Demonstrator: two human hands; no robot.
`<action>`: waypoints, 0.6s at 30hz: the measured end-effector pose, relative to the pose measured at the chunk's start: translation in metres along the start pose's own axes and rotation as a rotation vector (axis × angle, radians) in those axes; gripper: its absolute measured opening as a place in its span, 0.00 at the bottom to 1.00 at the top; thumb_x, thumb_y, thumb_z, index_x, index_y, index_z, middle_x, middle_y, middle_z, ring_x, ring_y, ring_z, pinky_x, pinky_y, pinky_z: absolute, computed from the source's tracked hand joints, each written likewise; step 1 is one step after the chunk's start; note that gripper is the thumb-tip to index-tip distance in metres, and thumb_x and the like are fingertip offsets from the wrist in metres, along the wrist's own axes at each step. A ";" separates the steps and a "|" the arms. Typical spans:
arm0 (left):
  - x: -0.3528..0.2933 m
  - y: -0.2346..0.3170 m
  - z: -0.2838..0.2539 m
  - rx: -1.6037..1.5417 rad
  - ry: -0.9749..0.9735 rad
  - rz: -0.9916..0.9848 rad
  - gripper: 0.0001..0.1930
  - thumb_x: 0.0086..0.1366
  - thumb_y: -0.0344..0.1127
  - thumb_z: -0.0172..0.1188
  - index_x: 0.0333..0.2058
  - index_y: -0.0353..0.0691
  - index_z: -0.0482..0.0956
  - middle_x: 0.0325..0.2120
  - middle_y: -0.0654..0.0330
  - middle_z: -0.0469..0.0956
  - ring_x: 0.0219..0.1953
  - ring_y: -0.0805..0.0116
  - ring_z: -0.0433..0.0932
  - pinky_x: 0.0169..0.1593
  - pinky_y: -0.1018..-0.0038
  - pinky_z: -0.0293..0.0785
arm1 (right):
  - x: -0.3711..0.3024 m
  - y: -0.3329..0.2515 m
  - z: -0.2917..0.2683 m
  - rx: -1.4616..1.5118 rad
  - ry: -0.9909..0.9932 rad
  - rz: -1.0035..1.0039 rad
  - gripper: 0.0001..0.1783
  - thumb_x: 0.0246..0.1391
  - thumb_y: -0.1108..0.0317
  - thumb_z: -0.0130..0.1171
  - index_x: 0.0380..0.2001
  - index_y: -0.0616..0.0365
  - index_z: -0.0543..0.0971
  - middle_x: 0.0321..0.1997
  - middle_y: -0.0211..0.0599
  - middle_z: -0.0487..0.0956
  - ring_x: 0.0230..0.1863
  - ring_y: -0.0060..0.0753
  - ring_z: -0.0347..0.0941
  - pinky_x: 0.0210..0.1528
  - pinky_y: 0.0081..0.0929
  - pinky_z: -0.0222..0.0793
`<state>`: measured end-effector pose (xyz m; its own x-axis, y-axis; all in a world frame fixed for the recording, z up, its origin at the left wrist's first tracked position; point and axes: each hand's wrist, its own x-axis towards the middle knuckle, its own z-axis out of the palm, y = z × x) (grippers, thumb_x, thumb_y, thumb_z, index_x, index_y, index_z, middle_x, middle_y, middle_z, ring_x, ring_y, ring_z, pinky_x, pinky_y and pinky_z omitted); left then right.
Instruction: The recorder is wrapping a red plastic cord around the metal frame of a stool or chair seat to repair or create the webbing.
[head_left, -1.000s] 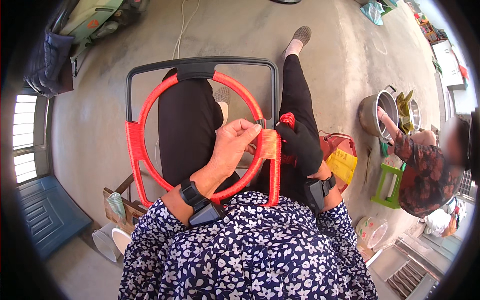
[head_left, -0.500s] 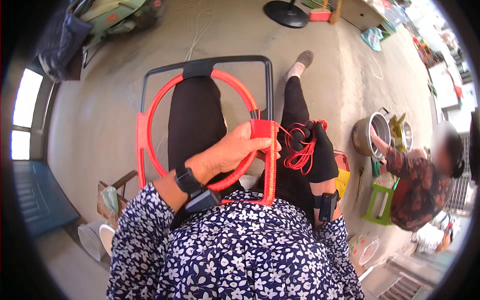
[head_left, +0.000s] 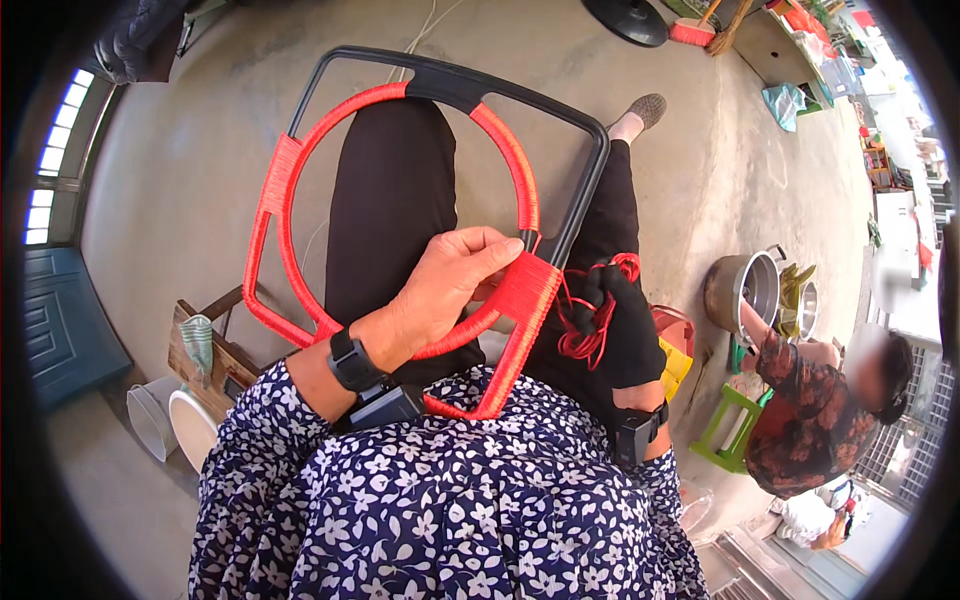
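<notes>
"Which step, then?"

"Winding red cord (head_left: pixel 585 347) round the frame (head_left: pixel 445 88), most likely, at the joint (head_left: pixel 527 287) just right of centre. Pinching the frame there with the fingers of the left hand (head_left: pixel 455 280); clutching loose loops of cord in the gloved right hand (head_left: pixel 630 330), with fingers curled round them."

"And next?"

"Probably best to hold the last turns tight, draw out slack and pass the cord round again."

"Looking how, and where?"

"Mid-view, tilted over the thighs (head_left: pixel 390 200): bare black along the top and upper right, closely bound in glossy red lower down, with a mostly red ring (head_left: pixel 515 165) inside."
</notes>
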<state>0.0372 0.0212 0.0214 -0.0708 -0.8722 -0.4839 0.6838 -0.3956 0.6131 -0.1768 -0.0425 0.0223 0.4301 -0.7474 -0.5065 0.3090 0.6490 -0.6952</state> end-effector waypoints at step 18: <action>0.015 -0.006 0.019 -0.137 -0.050 -0.055 0.09 0.69 0.35 0.52 0.36 0.35 0.76 0.30 0.60 0.80 0.31 0.75 0.79 0.38 0.78 0.78 | 0.004 -0.035 -0.099 -0.704 0.370 -0.117 0.11 0.56 0.73 0.55 0.42 0.64 0.74 0.34 0.35 0.79 0.33 0.22 0.76 0.34 0.21 0.71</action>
<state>0.0183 0.0057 0.0220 -0.1446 -0.8647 -0.4811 0.7703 -0.4035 0.4938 -0.2695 -0.0825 -0.0060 0.0810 -0.8840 -0.4604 -0.3260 0.4130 -0.8504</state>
